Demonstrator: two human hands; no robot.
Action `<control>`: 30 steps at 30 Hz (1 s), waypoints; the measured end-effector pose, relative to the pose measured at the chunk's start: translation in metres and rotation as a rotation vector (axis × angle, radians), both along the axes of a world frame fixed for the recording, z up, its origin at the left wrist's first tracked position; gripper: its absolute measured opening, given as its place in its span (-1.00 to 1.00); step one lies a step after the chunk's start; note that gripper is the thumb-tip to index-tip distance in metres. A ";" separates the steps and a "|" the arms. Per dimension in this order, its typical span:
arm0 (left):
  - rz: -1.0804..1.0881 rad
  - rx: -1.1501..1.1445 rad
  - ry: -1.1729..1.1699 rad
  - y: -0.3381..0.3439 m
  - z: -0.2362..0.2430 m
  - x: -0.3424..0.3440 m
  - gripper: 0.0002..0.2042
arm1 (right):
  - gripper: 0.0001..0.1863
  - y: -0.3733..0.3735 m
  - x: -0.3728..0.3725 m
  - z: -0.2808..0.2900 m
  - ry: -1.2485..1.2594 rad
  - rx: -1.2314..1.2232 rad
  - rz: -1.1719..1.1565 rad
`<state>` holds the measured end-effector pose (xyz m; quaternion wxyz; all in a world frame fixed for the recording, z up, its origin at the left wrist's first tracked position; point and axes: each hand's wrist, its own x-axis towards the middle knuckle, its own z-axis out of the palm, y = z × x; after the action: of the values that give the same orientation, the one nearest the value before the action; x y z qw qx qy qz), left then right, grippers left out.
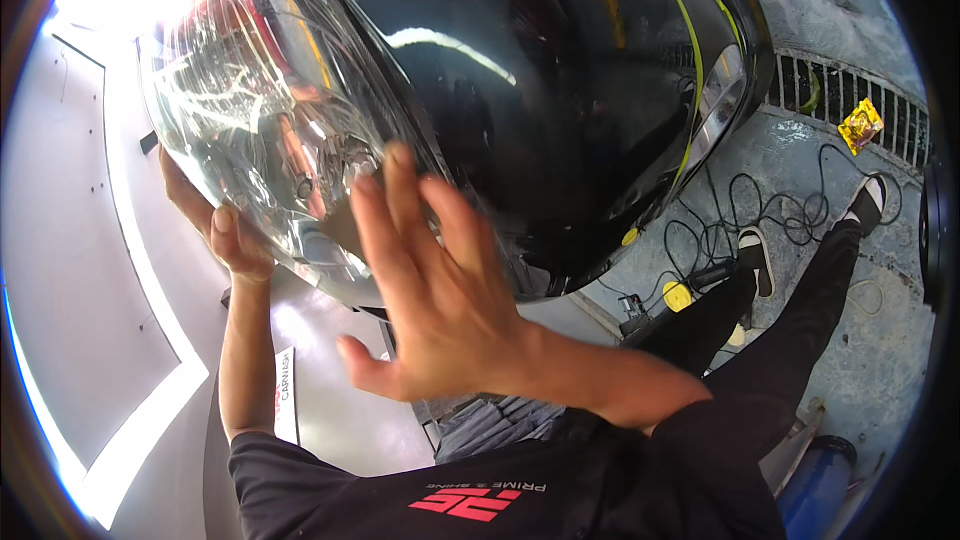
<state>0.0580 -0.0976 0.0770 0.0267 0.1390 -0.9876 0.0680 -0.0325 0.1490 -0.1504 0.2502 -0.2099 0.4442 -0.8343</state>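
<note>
My left hand [238, 240] rests against the lower left edge of a clear headlight [250, 90]. Its thumb stands apart from the fingers, which stretch along the lamp's outer side and are partly hidden by it. Across the headlight's near right edge lies my right hand [440, 300], open, with fingers spread and fingertips against the lamp near the black body panel [530, 110]. Beneath those fingers shows a small brownish-grey patch [345, 227]; I cannot tell whether it is a thin sheet or a reflection. The lens is glossy, with bright glare at its upper left.
Black cable [780, 215] lies in loops on the wet grey floor at right, near my shoes and yellow round pads [677, 296]. Beyond are a floor grate [850, 90] and a yellow wrapper [860, 126]. A blue cylinder [815, 485] stands lower right.
</note>
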 end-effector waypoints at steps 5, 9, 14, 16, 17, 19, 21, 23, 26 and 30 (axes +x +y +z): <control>-0.113 -0.160 -0.069 -0.042 0.047 0.046 -0.80 | 0.15 -0.013 -0.012 -0.002 -0.025 -0.025 -0.032; -0.001 0.301 0.049 -0.029 0.025 0.035 -0.85 | 0.14 0.000 0.009 -0.002 0.004 0.038 -0.008; -0.184 -0.347 -0.165 -0.050 0.066 0.050 -0.80 | 0.14 -0.015 -0.013 0.000 -0.027 0.001 -0.071; -0.155 -0.292 -0.208 -0.033 0.045 0.032 -0.81 | 0.13 0.001 0.009 -0.005 -0.014 0.032 0.003; -0.160 -0.241 -0.195 -0.031 0.037 0.029 -0.80 | 0.13 0.007 0.018 -0.006 -0.001 0.053 0.026; -0.144 -0.156 -0.165 -0.017 0.029 0.017 -0.80 | 0.12 0.010 0.026 -0.005 0.013 0.058 0.064; -0.069 -0.025 -0.075 -0.001 0.013 0.000 -0.79 | 0.11 0.003 0.038 -0.006 0.034 0.048 0.030; -0.013 0.077 0.009 0.014 -0.010 -0.014 -0.78 | 0.10 -0.002 0.042 -0.008 0.055 0.040 -0.003; 0.020 0.128 0.055 0.025 -0.023 -0.027 -0.75 | 0.10 -0.004 0.044 -0.013 0.066 0.049 -0.032; 0.044 0.145 0.067 0.030 -0.024 -0.030 -0.70 | 0.11 -0.004 0.021 -0.007 0.075 0.085 -0.017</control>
<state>0.0280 -0.0679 0.0526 0.0481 0.1643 -0.9852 -0.0076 -0.0119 0.1455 -0.1572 0.2351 -0.2264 0.4899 -0.8084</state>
